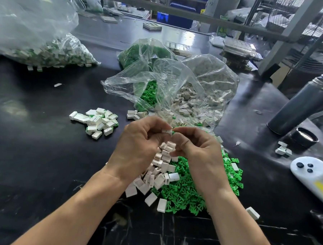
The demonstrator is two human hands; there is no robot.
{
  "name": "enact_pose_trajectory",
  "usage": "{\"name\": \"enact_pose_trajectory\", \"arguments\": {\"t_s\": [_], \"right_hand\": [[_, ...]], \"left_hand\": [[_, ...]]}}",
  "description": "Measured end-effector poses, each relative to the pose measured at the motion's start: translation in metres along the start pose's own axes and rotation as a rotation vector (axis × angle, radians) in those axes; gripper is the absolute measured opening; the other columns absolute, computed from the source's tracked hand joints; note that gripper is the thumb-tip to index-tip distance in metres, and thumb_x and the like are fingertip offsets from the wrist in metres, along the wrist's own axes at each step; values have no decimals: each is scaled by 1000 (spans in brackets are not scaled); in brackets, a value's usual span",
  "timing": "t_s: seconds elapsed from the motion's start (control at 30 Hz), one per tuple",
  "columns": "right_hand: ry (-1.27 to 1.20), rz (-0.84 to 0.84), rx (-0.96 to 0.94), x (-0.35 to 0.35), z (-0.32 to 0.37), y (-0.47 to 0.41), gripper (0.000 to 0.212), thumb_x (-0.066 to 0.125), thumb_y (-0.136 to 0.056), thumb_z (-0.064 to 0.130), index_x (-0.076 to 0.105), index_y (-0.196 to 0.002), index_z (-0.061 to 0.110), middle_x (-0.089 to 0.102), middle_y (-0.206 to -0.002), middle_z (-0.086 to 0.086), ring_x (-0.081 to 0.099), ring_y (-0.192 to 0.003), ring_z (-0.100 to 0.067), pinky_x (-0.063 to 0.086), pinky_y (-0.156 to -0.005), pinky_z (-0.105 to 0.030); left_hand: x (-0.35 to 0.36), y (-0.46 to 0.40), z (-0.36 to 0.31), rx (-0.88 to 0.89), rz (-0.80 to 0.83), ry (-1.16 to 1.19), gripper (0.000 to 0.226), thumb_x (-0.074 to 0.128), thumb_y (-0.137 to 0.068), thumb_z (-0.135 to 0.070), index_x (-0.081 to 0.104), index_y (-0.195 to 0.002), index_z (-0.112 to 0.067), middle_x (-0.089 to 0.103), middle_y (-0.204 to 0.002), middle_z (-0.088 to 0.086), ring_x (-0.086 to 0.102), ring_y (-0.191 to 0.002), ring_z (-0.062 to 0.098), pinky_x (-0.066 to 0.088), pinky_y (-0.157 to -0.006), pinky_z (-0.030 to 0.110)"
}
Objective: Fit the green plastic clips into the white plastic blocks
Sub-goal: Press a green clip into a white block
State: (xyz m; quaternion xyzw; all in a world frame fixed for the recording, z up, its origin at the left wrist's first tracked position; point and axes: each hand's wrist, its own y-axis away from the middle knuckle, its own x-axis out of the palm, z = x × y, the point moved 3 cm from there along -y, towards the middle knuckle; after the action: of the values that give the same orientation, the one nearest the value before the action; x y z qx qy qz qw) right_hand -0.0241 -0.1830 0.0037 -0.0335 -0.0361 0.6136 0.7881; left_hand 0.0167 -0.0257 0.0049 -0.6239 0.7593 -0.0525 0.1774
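Over the dark desk [43, 153] my left hand [139, 145] pinches a white block [166, 131]; my right hand [196, 148] pinches a green clip [173, 132] at its end; next I push it in straight.

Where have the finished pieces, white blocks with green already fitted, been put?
In the head view, a small finished pile lies on the black table, left of the left hand.

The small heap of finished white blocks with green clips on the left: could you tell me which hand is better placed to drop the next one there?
Probably the left hand: it pinches the white plastic block and sits nearer the finished heap. The right hand holds the green clip and would have to cross over.
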Motion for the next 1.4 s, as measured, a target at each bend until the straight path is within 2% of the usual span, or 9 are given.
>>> {"name": "enact_pose_trajectory", "arguments": {"t_s": [0.13,0.33,0.47,0.6,0.7,0.8,1.0,1.2,1.4], "right_hand": [[-72,3,-20,-1,-2,-1,14,73,-94,5,79,-93,18,72,-74,-4,66,-60,-13,59,-61,-29],[-93,6,-43,-4,3,1,14,73,-92,2,79,-98,13,79,-90,-10,75,-78,-19,62,-69,-29],[-73,32,-50,-3,5,2,13,73,-94,7,79,-105,10,79,-93,-8,75,-81,-19,62,-72,-28],[-42,7,-53,-4,3,1,20,72,-92,-1,78,-106,13,79,-95,-8,77,-88,-23,61,-73,-27],[100,11,-83,-4,3,2,23,75,-92,2,78,-105,20,79,-95,-1,76,-89,-20,63,-78,-32],[281,-9,-151,-3,5,3,23,78,-90,9,79,-98,31,78,-90,12,74,-83,-9,59,-76,-23],[495,-102,-251,-5,12,7,13,83,-86,14,79,-95,24,74,-82,16,69,-80,3,48,-66,-6],[721,-23,-302,-5,19,6,8,81,-88,17,79,-96,16,69,-89,13,63,-84,0,50,-76,-14],[639,-85,-318,-1,20,8,10,78,-90,7,76,-95,16,69,-90,11,63,-86,-3,49,-73,-13]], "left_hand": [[3,3,2,-34,11,81,20,73,-93,-5,75,-96,-25,76,-84,-2,70,-74,9,57,-68,26],[2,1,-2,-97,25,273,9,75,-91,-12,81,-98,-14,77,-85,6,69,-76,19,61,-72,29],[2,0,-2,-113,32,212,19,77,-88,-6,78,-105,-16,79,-95,1,74,-89,22,62,-80,31],[2,1,-2,-110,84,54,21,79,-87,-11,78,-105,-23,78,-93,-10,74,-87,8,62,-80,27],[1,3,-3,-89,70,-33,21,80,-87,-9,78,-98,-27,78,-89,-13,74,-84,5,63,-80,31],[-1,4,-6,-31,18,-33,26,79,-86,-3,80,-97,-26,77,-90,-14,74,-85,4,62,-80,28],[-1,4,-10,66,3,-95,22,80,-86,-3,82,-98,-21,74,-92,-11,73,-89,7,61,-81,27],[-1,3,-7,115,10,-187,23,79,-86,-2,82,-98,-21,73,-93,-13,72,-90,5,59,-82,25],[1,1,-6,-33,-16,139,20,76,-84,5,81,-93,-13,80,-87,-3,76,-83,11,59,-74,20]]}}
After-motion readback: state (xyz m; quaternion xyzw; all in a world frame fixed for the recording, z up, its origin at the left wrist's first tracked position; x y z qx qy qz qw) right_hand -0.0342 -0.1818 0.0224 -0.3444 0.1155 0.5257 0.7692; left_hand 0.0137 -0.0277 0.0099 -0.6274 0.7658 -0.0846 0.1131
